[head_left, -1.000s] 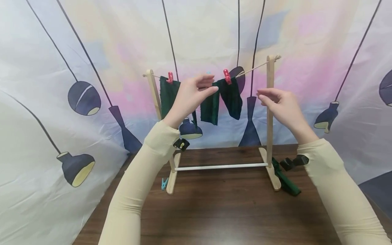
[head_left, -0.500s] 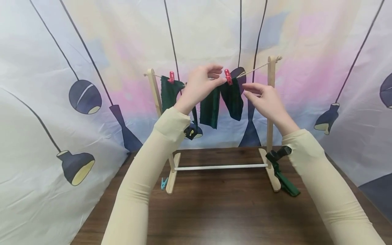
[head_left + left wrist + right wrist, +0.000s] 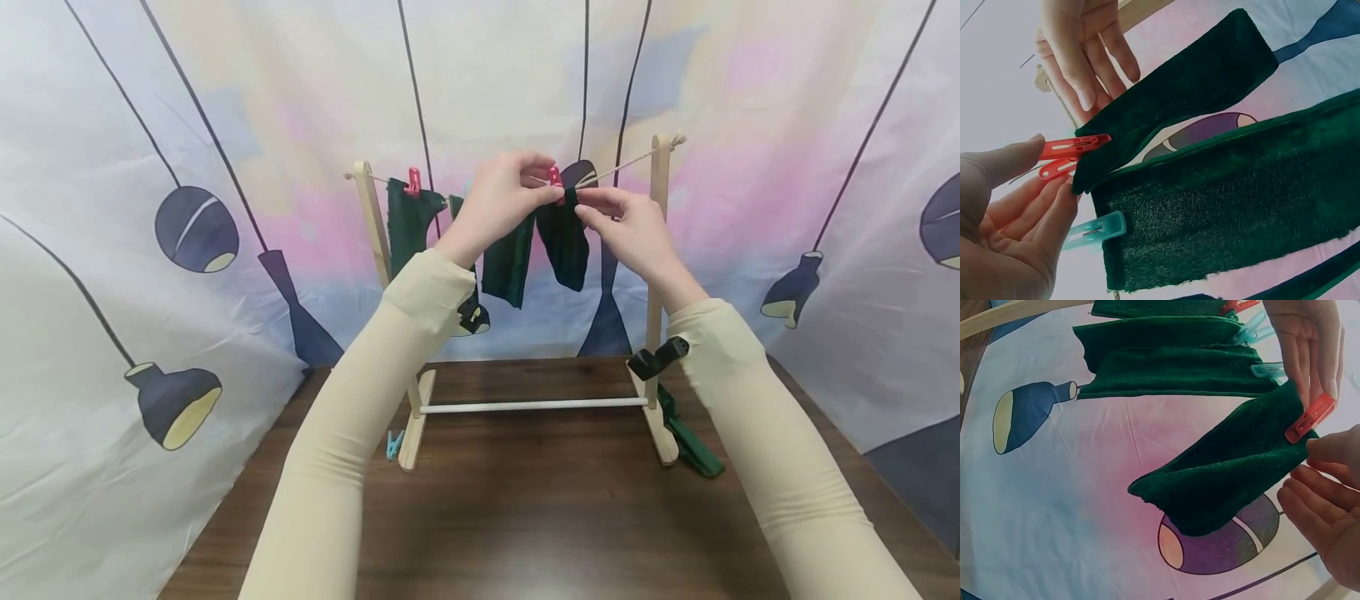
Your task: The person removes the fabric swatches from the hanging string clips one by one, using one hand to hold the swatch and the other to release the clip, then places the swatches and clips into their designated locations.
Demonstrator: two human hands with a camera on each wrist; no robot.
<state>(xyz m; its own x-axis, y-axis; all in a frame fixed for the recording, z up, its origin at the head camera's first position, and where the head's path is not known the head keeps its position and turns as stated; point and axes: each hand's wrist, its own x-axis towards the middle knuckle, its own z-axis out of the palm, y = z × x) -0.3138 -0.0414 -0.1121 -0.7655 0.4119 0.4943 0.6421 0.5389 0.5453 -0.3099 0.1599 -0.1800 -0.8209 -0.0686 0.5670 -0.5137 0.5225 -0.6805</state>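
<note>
My left hand (image 3: 498,196) pinches a red clothespin (image 3: 1075,147) between thumb and fingers. The clothespin sits over the top edge of a small dark green velvety cloth (image 3: 1222,462), which hangs from a cord (image 3: 636,161). From the other side, my right hand (image 3: 622,229) has its fingertips right at the upper corner of this cloth, fingers mostly straight with a gap between thumb and index. Beside it hangs another green cloth (image 3: 1229,200), clipped with light blue clothespins (image 3: 1269,370). Farther left, a second red clothespin (image 3: 413,181) holds green fabric (image 3: 407,225).
The cord runs between two wooden posts (image 3: 656,250) joined low down by a white rod (image 3: 532,406). A blue clothespin (image 3: 393,445) lies by the left foot. Folded green cloth (image 3: 693,446) lies by the right foot on the brown table (image 3: 525,517). A printed curtain hangs behind.
Both hands have come together at the right-hand red clothespin. My left hand moved right and up onto it; my right hand moved left from near the post to the cloth's corner.
</note>
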